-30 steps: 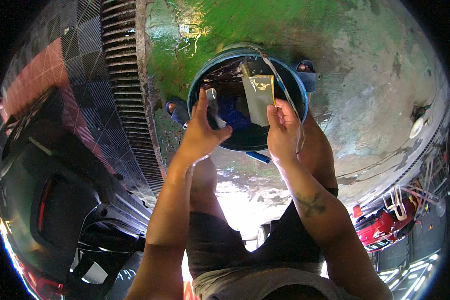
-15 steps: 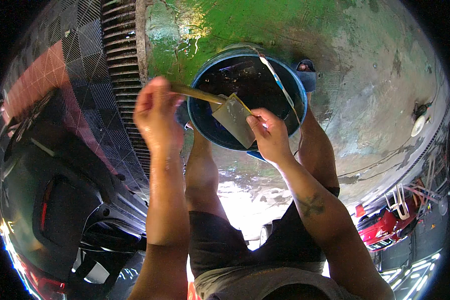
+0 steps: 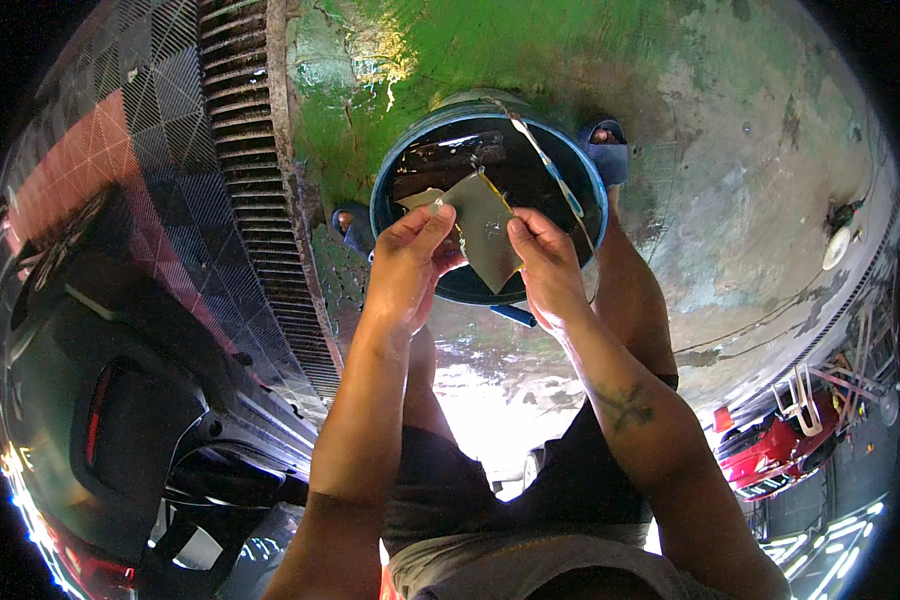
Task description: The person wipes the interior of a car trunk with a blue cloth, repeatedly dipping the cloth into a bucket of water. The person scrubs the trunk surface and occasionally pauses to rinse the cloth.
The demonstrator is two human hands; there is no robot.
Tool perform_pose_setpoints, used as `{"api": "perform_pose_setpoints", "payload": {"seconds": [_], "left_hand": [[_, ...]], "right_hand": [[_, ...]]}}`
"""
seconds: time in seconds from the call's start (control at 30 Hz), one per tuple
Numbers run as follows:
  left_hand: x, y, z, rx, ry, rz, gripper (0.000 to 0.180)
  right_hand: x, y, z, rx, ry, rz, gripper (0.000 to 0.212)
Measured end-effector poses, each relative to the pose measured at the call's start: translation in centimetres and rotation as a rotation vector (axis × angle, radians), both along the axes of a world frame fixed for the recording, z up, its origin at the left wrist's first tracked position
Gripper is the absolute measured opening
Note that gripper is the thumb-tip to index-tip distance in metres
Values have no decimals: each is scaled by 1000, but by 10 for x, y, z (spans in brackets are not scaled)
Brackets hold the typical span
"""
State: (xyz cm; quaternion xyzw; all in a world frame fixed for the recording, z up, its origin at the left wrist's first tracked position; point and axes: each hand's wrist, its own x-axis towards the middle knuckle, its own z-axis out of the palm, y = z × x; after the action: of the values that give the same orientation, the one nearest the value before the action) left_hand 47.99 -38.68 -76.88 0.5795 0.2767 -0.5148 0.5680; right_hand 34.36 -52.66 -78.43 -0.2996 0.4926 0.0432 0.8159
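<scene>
A thin, flat grey-olive sheet [image 3: 485,235] with a yellow edge is held over the bucket; its exact kind I cannot make out. My left hand [image 3: 410,250] pinches its left side between thumb and fingers. My right hand [image 3: 548,260] grips the right edge, thumb on top. Beyond my left thumb a small pointed flap [image 3: 421,199] shows; whether it joins the sheet is hidden. Under both hands stands a round blue-rimmed bucket [image 3: 375,205] with dark, shiny contents. A thin pale and blue bucket handle [image 3: 548,165] lies across its right side.
My sandalled feet [image 3: 607,150] flank the bucket on a wet green and grey floor [image 3: 710,200]. To the left run a slotted drain grate [image 3: 245,150] and dark and red floor tiles [image 3: 110,150]. A dark car part [image 3: 110,390] lies lower left; a red car [image 3: 775,450] stands far right.
My left hand has come right and inward from the bucket's left, where it held a long strip stretched from the sheet. It now pinches the sheet's left side. My right hand keeps its grip.
</scene>
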Motion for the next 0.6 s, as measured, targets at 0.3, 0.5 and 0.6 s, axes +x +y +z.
{"api": "perform_pose_setpoints", "payload": {"seconds": [0.3, 0.5, 0.6], "left_hand": [[-4, -13, 2, 110, -118, 186, 19], [-43, 4, -32, 175, -216, 89, 32], [-85, 21, -55, 147, -506, -710, 48]], "right_hand": [[2, -9, 3, -26, 121, 123, 37], [-1, -18, -2, -644, 282, 19, 22], [-2, -12, -9, -800, 373, 85, 25]]}}
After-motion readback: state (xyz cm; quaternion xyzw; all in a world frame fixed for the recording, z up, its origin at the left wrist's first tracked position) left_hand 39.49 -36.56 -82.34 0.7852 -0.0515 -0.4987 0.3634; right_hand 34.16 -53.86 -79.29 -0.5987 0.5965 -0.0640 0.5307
